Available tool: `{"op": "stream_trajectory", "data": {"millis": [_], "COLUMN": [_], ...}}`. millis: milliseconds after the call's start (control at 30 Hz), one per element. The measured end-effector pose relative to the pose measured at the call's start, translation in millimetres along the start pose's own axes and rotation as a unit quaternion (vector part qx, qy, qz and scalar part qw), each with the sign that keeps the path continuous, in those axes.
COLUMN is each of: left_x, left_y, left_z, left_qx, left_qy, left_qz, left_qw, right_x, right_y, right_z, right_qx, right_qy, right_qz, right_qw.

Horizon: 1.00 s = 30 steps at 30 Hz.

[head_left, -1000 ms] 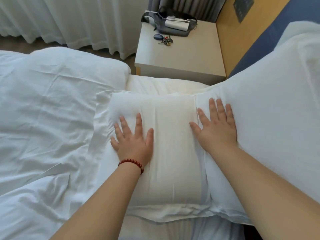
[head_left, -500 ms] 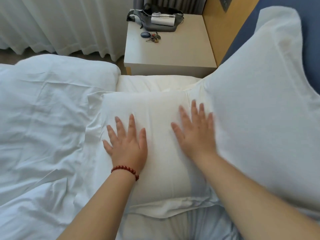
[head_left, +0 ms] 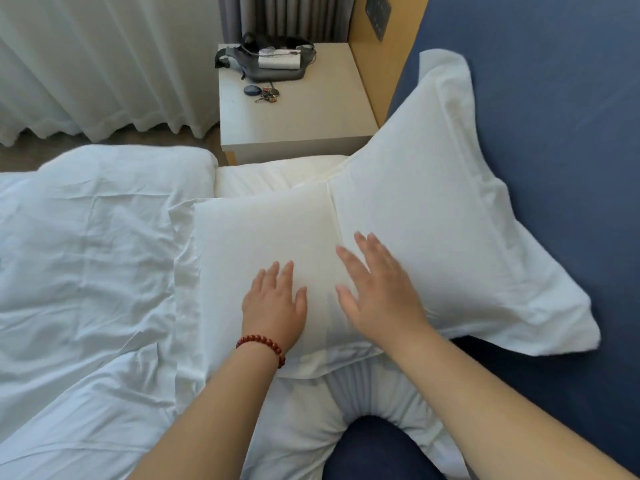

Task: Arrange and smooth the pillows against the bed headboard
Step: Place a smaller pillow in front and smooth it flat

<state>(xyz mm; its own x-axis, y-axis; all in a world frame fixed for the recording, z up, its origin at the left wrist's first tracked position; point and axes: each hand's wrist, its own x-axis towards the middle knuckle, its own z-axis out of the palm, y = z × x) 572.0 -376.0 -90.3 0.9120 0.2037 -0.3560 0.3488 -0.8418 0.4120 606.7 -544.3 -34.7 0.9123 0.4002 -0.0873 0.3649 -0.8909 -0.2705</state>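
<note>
**Two soft pillows under flat palms**

The flat pillow (head_left: 263, 244) lies just left of a second pillow (head_left: 450, 220), which leans on the blue headboard (head_left: 554, 98) at right. Both run lengthwise from near to far. The left hand (head_left: 275, 303) and right hand (head_left: 377, 292) rest flat with fingers straight, gripping nothing. The pillows look light, soft and easily creased, so they are best taken by the corners.

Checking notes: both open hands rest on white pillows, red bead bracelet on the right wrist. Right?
No: the head view shows the red bead bracelet on the left wrist. The left hand and right hand rest open on the white pillows.
</note>
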Motion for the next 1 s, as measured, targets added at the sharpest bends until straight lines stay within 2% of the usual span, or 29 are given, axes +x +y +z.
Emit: {"op": "stream_trajectory", "data": {"millis": [167, 267, 400, 467, 533, 633, 700, 767, 800, 867, 933, 1000], "left_x": [0, 10, 27, 40, 65, 115, 141, 155, 157, 151, 146, 152], "left_y": [64, 110, 183, 215, 233, 240, 248, 253, 253, 249, 241, 240], "left_z": [-38, -62, -82, -83, -81, -84, -90, -94, -94, -92, -87, -87], "left_qx": [-0.057, -0.062, -0.045, 0.011, 0.108, 0.217, 0.228, 0.180, 0.148, 0.129, 0.143, 0.168], "left_qy": [0.048, 0.083, 0.118, 0.098, 0.050, 0.055, 0.090, 0.130, 0.151, 0.178, 0.155, 0.117], "left_qz": [0.118, 0.229, 0.405, 0.508, 0.568, 0.563, 0.510, 0.440, 0.428, 0.488, 0.569, 0.575], "left_qw": [0.990, 0.968, 0.906, 0.856, 0.815, 0.796, 0.824, 0.870, 0.879, 0.845, 0.795, 0.792], "right_x": [0, -3, -15, -24, -35, -46, -43, -38, -35, -32, -30, -28], "right_y": [16, 40, 72, 82, 90, 95, 96, 96, 96, 96, 94, 95], "right_z": [-81, -108, -120, -116, -104, -89, -86, -83, -82, -79, -77, -76], "right_qx": [-0.025, -0.034, -0.019, 0.004, 0.005, -0.006, -0.002, 0.010, 0.011, 0.002, -0.001, -0.007], "right_qy": [0.104, 0.112, 0.074, 0.068, 0.097, 0.130, 0.146, 0.159, 0.162, 0.171, 0.176, 0.177], "right_qz": [0.038, 0.108, 0.178, 0.198, 0.192, 0.179, 0.178, 0.182, 0.183, 0.186, 0.191, 0.190], "right_qw": [0.994, 0.987, 0.981, 0.978, 0.977, 0.975, 0.973, 0.970, 0.970, 0.968, 0.966, 0.966]}}
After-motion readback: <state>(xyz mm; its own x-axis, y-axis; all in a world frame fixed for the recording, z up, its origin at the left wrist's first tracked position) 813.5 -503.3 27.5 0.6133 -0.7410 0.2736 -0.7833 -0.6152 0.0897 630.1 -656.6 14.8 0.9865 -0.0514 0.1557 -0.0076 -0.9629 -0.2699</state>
